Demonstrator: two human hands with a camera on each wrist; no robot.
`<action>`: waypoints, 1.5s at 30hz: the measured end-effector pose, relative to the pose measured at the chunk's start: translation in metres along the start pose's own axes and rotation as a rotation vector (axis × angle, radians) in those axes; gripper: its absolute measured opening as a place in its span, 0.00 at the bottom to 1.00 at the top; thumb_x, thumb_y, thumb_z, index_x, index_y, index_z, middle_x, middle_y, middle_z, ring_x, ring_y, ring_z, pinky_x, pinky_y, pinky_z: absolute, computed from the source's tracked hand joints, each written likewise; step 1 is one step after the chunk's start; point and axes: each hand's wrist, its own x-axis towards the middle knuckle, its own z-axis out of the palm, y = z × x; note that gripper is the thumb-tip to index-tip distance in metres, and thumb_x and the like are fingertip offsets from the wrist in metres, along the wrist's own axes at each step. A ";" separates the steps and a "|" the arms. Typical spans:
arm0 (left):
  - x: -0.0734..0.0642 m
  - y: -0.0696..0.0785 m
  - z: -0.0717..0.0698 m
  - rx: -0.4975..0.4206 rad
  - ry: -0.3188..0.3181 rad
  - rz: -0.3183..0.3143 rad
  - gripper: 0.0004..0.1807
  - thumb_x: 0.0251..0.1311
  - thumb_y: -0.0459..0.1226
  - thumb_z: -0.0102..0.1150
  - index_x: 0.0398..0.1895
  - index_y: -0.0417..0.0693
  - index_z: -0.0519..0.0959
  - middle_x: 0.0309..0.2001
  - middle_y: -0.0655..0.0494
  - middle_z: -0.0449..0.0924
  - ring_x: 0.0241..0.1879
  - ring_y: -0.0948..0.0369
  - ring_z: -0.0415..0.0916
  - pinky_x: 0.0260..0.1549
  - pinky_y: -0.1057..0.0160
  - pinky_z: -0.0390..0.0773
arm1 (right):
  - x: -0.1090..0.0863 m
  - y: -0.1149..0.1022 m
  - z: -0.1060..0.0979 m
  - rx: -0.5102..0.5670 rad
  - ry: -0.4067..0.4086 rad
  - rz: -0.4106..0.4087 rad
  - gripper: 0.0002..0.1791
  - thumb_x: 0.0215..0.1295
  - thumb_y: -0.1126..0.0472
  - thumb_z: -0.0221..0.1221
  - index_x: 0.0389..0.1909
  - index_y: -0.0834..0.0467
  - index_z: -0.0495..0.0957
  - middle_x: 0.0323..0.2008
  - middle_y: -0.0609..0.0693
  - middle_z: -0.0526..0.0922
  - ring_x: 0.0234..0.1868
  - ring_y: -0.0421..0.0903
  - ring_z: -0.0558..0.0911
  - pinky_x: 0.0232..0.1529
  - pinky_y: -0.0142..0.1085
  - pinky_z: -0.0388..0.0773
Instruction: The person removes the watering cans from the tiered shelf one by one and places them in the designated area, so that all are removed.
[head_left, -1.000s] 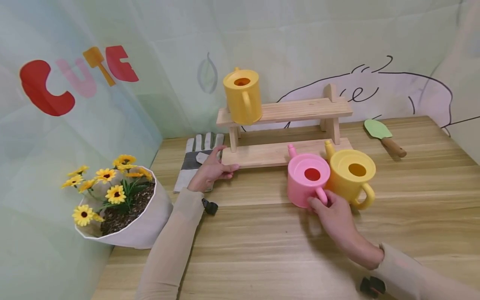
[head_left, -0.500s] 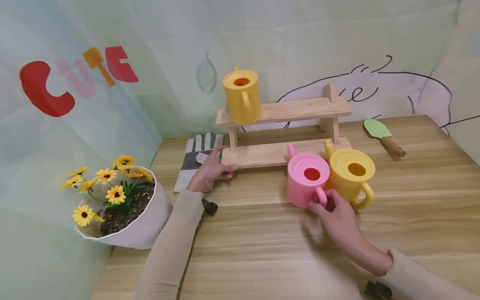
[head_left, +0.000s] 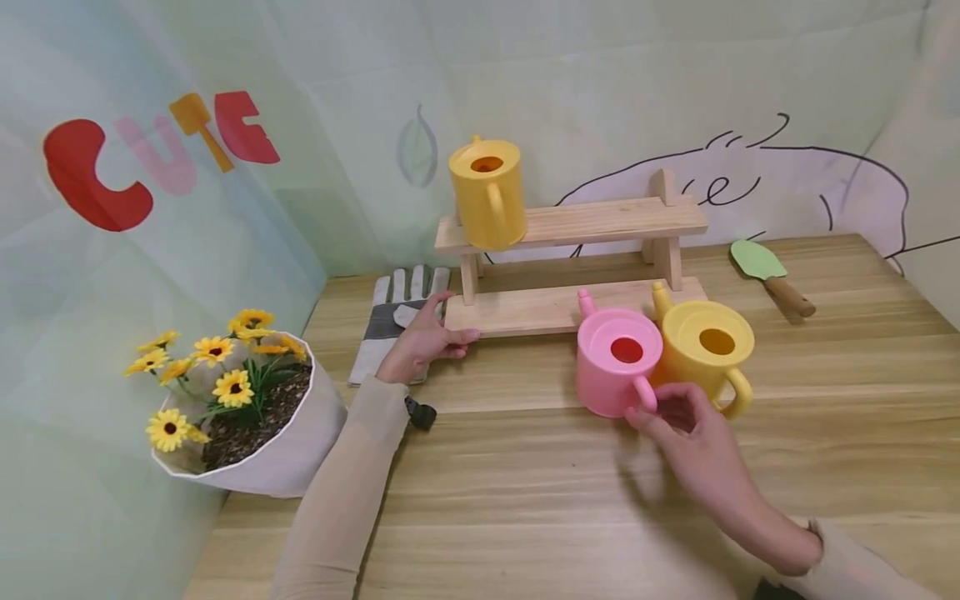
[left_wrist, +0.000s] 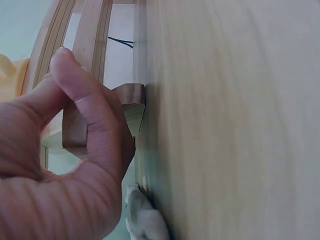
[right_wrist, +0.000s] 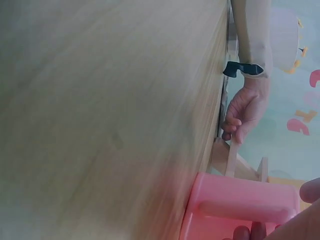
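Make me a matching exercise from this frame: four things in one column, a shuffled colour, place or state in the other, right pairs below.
1. Pink watering can
2. Wooden stand
3. Trowel
4. Flowerpot

A. Green and brown
B. White, holding yellow flowers
C. Pinched by the left grip
D. Nearest the right grip

Pairs: 1-D, 2-C, 3-A, 4-B

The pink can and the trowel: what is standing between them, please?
In the head view, a yellow can stands between the pink can and the trowel, with bare table after it.
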 end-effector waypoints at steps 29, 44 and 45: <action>0.002 0.001 0.000 0.007 0.006 -0.007 0.55 0.69 0.27 0.72 0.89 0.59 0.47 0.35 0.50 0.85 0.22 0.65 0.80 0.25 0.72 0.84 | 0.002 -0.038 -0.032 0.069 0.107 -0.284 0.20 0.76 0.62 0.67 0.62 0.63 0.73 0.53 0.43 0.80 0.53 0.29 0.82 0.55 0.13 0.77; 0.002 0.001 0.000 0.003 0.001 -0.014 0.55 0.69 0.28 0.71 0.89 0.59 0.46 0.33 0.52 0.86 0.21 0.65 0.80 0.25 0.72 0.84 | 0.024 -0.085 -0.035 0.064 0.090 -0.348 0.24 0.77 0.56 0.67 0.66 0.60 0.71 0.57 0.49 0.81 0.57 0.37 0.81 0.57 0.14 0.76; 0.002 0.001 0.000 0.004 0.002 -0.015 0.55 0.69 0.28 0.71 0.89 0.60 0.46 0.33 0.52 0.86 0.21 0.65 0.80 0.25 0.72 0.84 | 0.026 -0.089 -0.034 0.077 0.084 -0.347 0.24 0.77 0.55 0.67 0.65 0.59 0.71 0.56 0.48 0.81 0.57 0.38 0.81 0.58 0.15 0.76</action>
